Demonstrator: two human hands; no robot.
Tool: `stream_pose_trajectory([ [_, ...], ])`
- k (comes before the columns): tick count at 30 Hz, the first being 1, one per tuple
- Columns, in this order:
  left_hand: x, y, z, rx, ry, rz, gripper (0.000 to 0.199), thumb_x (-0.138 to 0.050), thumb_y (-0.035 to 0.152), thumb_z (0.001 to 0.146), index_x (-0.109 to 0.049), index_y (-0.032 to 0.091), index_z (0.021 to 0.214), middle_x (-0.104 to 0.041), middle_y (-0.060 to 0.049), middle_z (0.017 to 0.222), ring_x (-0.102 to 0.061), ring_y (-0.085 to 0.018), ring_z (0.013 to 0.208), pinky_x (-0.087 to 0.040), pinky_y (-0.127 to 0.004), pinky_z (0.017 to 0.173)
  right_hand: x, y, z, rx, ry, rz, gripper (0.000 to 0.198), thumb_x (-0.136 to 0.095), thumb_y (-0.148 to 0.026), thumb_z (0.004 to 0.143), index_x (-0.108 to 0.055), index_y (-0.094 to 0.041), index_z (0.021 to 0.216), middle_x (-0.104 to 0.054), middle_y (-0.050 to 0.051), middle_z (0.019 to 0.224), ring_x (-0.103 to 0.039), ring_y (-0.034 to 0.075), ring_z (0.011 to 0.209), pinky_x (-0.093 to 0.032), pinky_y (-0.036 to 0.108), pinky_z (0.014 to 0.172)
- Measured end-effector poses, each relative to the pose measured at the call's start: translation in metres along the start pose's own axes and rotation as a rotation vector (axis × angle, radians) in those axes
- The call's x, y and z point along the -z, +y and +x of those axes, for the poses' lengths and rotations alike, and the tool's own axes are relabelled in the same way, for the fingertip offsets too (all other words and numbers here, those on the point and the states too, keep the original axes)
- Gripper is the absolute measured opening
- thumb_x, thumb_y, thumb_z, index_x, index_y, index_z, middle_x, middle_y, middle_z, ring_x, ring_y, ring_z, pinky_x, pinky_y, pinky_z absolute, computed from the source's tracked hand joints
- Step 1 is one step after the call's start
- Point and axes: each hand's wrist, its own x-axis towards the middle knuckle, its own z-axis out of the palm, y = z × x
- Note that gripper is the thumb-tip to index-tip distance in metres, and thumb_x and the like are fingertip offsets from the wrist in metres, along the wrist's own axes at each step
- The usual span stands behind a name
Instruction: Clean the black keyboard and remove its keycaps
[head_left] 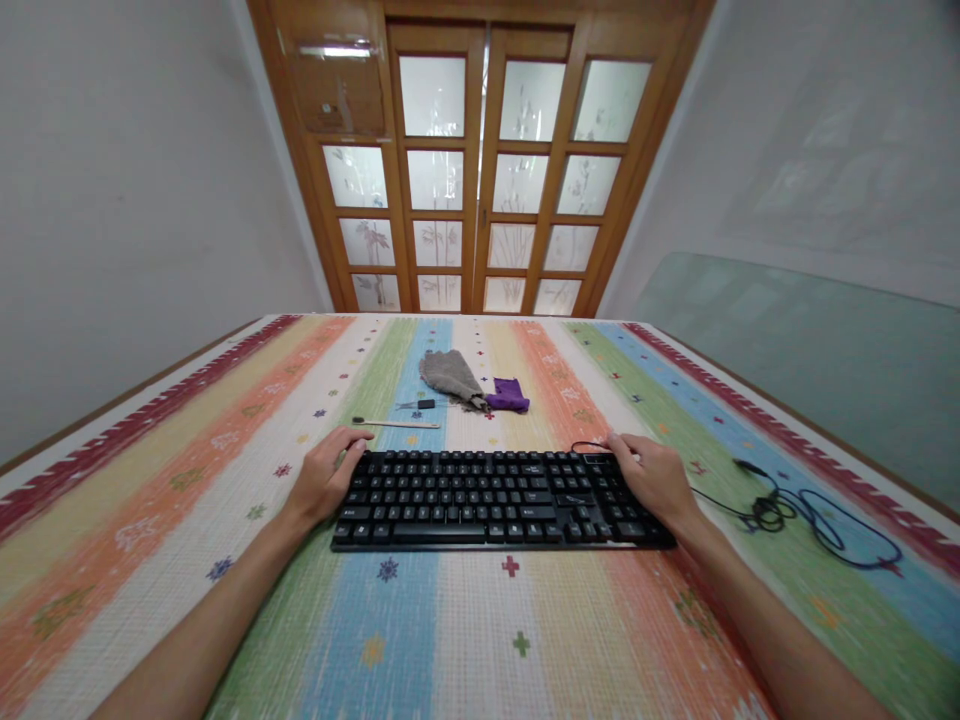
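A black computer keyboard (457,505) lies on the striped tablecloth, keys up, its long side across my view. My left hand (328,472) holds its left end, thumb along the upper corner and fingers over the back edge. At the opposite end, my right hand (654,476) grips the upper right corner; most of its fingers are hidden behind the edge. Just beyond the keyboard lies a toothbrush (397,424) with a dark head. Past it are a small black object (426,404) with thin prongs, a grey cloth (452,377) and a folded purple cloth (508,394).
The keyboard's black cable (772,512) lies in a tied, loose coil right of my right hand. A striped, patterned tablecloth (480,630) covers the table. Wooden glass-paned doors (480,170) stand beyond the far edge, and a pale green panel (810,350) leans along the right wall.
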Motion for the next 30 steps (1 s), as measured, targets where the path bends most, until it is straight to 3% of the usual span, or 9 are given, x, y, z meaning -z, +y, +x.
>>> stream_pose_trajectory([
  [9, 0.001, 0.001, -0.001, -0.008, 0.005, -0.009, 0.036, -0.038, 0.041, 0.094, -0.066, 0.017, 0.095, -0.067, -0.006, 0.092, -0.064, -0.021, 0.089, -0.05, -0.034, 0.087, 0.005, -0.004, 0.001, 0.038, -0.176, -0.073, 0.053, -0.026, -0.042, 0.098, -0.071, -0.017, 0.082, -0.075, 0.013, 0.091, -0.067, 0.025, 0.088, -0.042, 0.031, 0.078],
  [17, 0.003, 0.003, -0.001, 0.03, -0.053, 0.004, 0.043, -0.032, 0.044, 0.094, -0.066, 0.016, 0.096, -0.069, -0.007, 0.092, -0.065, -0.022, 0.086, -0.051, -0.035, 0.086, 0.009, -0.014, 0.007, 0.043, -0.248, -0.317, 0.049, -0.031, -0.039, 0.098, -0.07, -0.018, 0.078, -0.074, 0.012, 0.084, -0.067, 0.025, 0.081, -0.038, 0.031, 0.069],
  [21, 0.002, 0.002, -0.001, 0.06, -0.069, 0.043, 0.047, -0.029, 0.046, 0.095, -0.066, 0.017, 0.092, -0.071, -0.008, 0.091, -0.066, -0.023, 0.087, -0.051, -0.036, 0.086, 0.005, -0.037, 0.019, 0.042, -0.208, -0.459, 0.04, -0.038, -0.032, 0.095, -0.071, -0.016, 0.082, -0.074, 0.014, 0.089, -0.067, 0.027, 0.087, -0.04, 0.032, 0.07],
  [25, 0.002, 0.0, 0.0, 0.072, -0.083, 0.121, 0.051, -0.025, 0.048, 0.095, -0.065, 0.018, 0.083, -0.072, -0.01, 0.089, -0.066, -0.025, 0.087, -0.051, -0.038, 0.084, -0.013, -0.074, 0.039, 0.182, -0.235, -0.345, 0.029, -0.045, -0.025, 0.091, -0.071, -0.014, 0.097, -0.071, 0.013, 0.106, -0.062, 0.025, 0.104, -0.041, 0.03, 0.088],
  [30, 0.005, -0.001, -0.002, 0.062, -0.136, 0.108, 0.056, -0.019, 0.046, 0.097, -0.064, 0.019, 0.079, -0.068, -0.005, 0.069, -0.065, -0.021, 0.07, -0.051, -0.034, 0.075, -0.049, -0.112, 0.068, 0.235, -0.339, -0.268, 0.04, -0.045, -0.019, 0.089, -0.06, -0.009, 0.125, -0.063, 0.016, 0.127, -0.057, 0.023, 0.116, -0.039, 0.028, 0.095],
])
